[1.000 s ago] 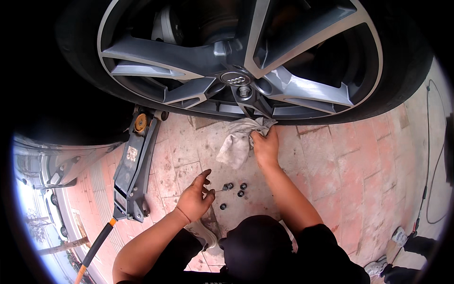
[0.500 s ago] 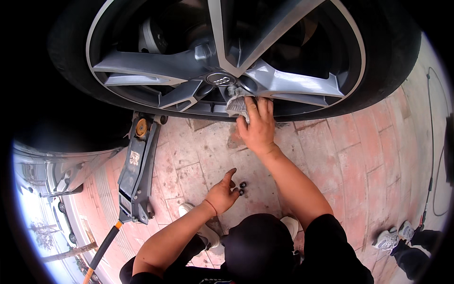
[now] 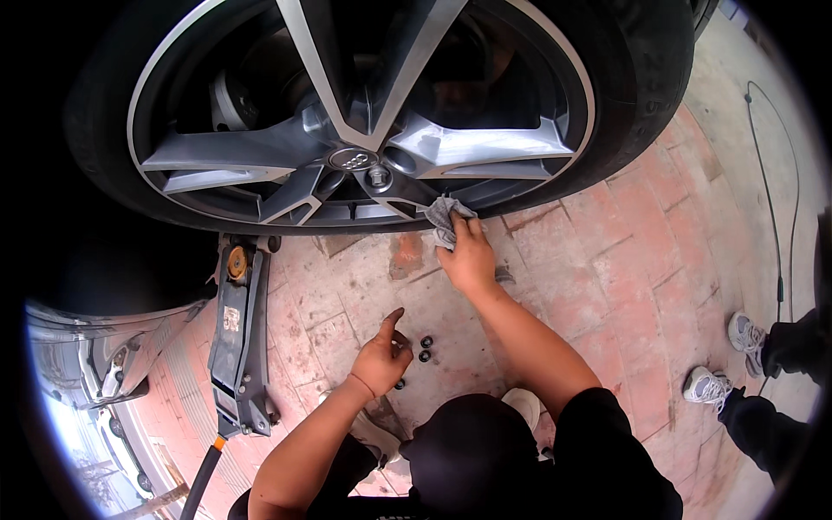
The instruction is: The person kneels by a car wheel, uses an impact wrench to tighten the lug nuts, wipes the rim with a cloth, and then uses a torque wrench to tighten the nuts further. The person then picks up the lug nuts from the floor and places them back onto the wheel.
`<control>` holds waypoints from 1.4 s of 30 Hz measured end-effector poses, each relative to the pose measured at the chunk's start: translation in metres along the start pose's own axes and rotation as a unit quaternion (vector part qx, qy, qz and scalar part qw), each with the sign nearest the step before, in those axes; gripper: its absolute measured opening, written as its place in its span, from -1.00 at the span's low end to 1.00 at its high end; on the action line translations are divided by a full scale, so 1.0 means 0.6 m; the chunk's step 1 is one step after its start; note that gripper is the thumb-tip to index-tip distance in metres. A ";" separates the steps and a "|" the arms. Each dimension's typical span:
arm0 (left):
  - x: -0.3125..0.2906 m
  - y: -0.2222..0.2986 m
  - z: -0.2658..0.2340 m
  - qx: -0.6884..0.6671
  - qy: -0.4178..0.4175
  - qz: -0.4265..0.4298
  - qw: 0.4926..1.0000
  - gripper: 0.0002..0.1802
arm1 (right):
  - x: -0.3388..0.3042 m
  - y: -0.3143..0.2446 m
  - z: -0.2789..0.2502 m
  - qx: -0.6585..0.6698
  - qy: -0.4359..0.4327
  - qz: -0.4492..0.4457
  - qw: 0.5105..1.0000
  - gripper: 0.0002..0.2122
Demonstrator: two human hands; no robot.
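A large car wheel (image 3: 260, 143) with silver and dark grey spokes fills the top of the view. My right hand (image 3: 472, 260) is closed on a grey cloth (image 3: 449, 217), touching the wheel's lower edge right of the middle. A wheel bolt (image 3: 378, 177) sits in a hole just below the round centre cap (image 3: 354, 159). My left hand (image 3: 381, 354) hovers over the paving, index finger stretched out and thumb apart, seemingly holding nothing. Right beside it, small black round pieces (image 3: 425, 342) lie on the ground.
A floor jack (image 3: 238, 334) stands left of the wheel, its long black handle (image 3: 201, 481) reaching toward me. Red and grey paving (image 3: 607, 286) covers the ground. At the right, another person's shoes (image 3: 709, 387) and dark trouser legs show near a thin black hose (image 3: 763, 165).
My right hand has moved the cloth from beside the centre cap down to the wheel's lower edge, uncovering the bolt. My left hand stays low near the black pieces; the view has shifted.
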State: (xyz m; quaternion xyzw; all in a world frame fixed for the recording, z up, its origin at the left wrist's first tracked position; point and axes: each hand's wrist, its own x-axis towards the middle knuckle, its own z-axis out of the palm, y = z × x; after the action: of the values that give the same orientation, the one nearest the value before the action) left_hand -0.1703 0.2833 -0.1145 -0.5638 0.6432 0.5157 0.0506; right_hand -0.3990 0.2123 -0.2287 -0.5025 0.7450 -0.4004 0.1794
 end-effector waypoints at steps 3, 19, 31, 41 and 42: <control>0.006 -0.035 0.014 -0.010 0.038 -0.012 0.999 -0.18 | -0.026 0.021 -0.082 0.070 0.099 0.075 0.990 -0.39; 0.038 0.009 0.030 -0.041 0.028 0.036 0.998 -0.15 | 0.029 -0.040 -0.158 0.312 0.274 0.106 0.903 -0.57; 0.059 0.062 0.015 0.111 -0.051 0.108 0.987 -0.18 | 0.075 -0.190 -0.245 -0.156 0.186 -0.260 0.935 -0.46; -0.034 -0.024 -0.219 0.309 -0.066 0.095 0.944 -0.17 | 0.048 -0.121 -0.250 -0.237 0.139 -0.284 0.919 -0.48; -0.038 -0.048 -0.236 0.275 -0.050 0.045 0.959 -0.18 | 0.047 -0.130 -0.252 -0.234 0.134 -0.286 0.919 -0.47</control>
State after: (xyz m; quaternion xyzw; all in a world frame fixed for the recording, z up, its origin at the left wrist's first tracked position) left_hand -0.0665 0.2014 -0.0518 -0.4719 0.7817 0.3484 0.2121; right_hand -0.4654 0.2364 -0.0711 -0.6632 0.6592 -0.3124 -0.1674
